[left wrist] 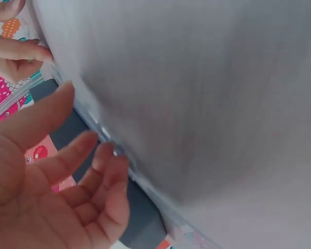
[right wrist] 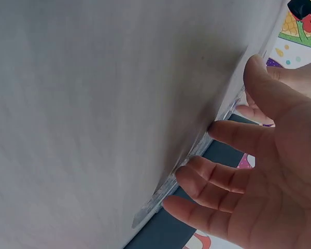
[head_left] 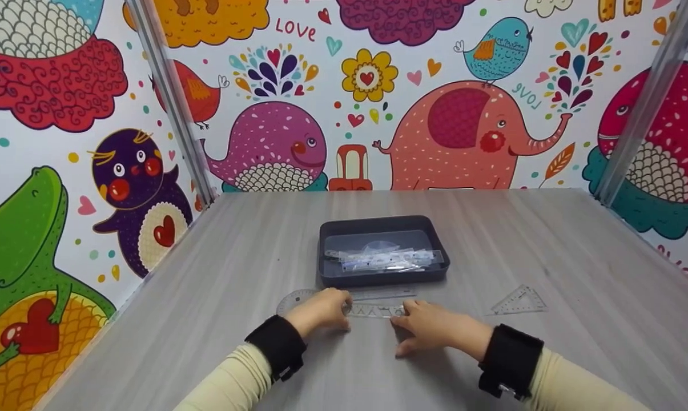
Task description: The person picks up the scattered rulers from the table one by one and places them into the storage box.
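A clear stencil ruler [head_left: 371, 310] with cut-out shapes lies flat on the table between both hands. My left hand [head_left: 322, 311] is at its left end, fingertips touching it, thumb apart and the fingers loosely bent. At the right end, fingertips of my right hand [head_left: 430, 326] rest on the ruler, with the thumb spread toward me. In the right wrist view the fingers [right wrist: 238, 136] are relaxed along the ruler's edge. Just behind lies a second clear ruler [head_left: 385, 293]. A clear protractor [head_left: 296, 298] is partly hidden by the left hand.
Behind the rulers stands a dark grey tray [head_left: 381, 281] holding several clear tools in plastic wrapping [head_left: 386, 260]. A clear set square [head_left: 520, 301] lies to the right on the grey wooden table [head_left: 235, 240]. Cartoon-printed walls [head_left: 358, 123] enclose the back and sides.
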`<state>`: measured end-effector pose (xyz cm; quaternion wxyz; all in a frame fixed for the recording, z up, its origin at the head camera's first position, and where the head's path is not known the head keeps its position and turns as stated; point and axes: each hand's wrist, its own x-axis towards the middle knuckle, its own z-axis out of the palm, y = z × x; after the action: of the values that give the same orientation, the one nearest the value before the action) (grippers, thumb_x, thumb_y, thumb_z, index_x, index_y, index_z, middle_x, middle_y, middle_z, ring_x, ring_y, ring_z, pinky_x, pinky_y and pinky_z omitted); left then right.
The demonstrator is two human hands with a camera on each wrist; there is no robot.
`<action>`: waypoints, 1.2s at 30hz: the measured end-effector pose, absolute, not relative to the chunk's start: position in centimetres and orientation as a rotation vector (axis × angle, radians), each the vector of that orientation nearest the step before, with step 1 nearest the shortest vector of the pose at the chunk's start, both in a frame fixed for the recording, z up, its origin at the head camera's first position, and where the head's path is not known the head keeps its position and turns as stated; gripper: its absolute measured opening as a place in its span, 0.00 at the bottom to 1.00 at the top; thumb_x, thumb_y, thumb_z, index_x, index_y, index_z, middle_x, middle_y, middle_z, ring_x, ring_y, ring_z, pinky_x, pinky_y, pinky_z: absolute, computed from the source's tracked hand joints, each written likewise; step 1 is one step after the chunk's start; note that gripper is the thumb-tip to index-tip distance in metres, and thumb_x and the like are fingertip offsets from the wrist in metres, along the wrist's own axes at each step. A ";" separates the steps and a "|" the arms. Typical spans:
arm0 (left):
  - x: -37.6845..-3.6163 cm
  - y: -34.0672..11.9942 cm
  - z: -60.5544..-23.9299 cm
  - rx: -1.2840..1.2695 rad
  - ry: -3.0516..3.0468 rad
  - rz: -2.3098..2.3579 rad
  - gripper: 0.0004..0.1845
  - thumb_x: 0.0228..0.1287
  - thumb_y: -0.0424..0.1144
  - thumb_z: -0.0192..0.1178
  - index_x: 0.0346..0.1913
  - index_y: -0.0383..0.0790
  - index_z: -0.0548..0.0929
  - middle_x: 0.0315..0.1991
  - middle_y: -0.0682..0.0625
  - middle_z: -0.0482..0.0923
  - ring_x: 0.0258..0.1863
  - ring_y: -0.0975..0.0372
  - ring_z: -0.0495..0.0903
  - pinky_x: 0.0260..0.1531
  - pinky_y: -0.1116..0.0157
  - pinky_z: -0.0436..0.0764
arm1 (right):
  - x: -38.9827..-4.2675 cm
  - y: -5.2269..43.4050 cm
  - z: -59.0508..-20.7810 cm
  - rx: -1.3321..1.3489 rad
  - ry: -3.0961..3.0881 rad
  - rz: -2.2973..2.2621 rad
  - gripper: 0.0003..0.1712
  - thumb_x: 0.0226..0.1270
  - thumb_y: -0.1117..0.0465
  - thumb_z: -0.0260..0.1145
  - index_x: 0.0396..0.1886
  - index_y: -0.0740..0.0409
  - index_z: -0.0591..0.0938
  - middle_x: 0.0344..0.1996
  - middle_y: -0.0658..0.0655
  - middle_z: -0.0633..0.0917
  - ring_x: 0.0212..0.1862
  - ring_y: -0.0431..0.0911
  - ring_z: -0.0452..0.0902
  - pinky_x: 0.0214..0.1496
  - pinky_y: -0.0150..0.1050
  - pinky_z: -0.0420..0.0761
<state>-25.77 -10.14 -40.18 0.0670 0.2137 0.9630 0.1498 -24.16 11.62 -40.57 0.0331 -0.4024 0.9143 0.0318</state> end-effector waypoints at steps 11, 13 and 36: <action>-26.4 -9.8 -40.0 0.558 2.904 0.406 0.19 0.35 0.39 0.65 0.35 0.38 0.75 0.30 0.49 0.75 0.31 0.59 0.72 0.34 0.64 0.71 | -27.2 13.7 -40.6 -1.285 2.944 -0.203 0.20 0.35 0.58 0.68 0.32 0.61 0.78 0.20 0.51 0.71 0.24 0.43 0.64 0.25 0.34 0.64; -26.5 -9.7 -39.8 0.547 2.915 0.385 0.17 0.35 0.40 0.66 0.32 0.38 0.75 0.26 0.51 0.73 0.28 0.60 0.72 0.31 0.65 0.71 | -27.8 14.2 -40.7 -1.201 2.970 -0.194 0.21 0.30 0.60 0.70 0.31 0.61 0.78 0.19 0.52 0.72 0.25 0.44 0.64 0.25 0.35 0.64; -27.5 -9.3 -40.1 0.569 2.981 0.167 0.15 0.27 0.42 0.70 0.19 0.40 0.76 0.19 0.53 0.73 0.22 0.60 0.72 0.26 0.68 0.71 | -29.3 13.5 -40.5 -1.080 2.940 -0.028 0.18 0.22 0.68 0.71 0.19 0.59 0.72 0.16 0.51 0.73 0.23 0.45 0.69 0.28 0.37 0.70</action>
<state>-27.55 -9.26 -40.10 0.0511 0.1868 0.9795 0.0549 -29.32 13.53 -40.52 0.0045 -0.3449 0.9386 -0.0088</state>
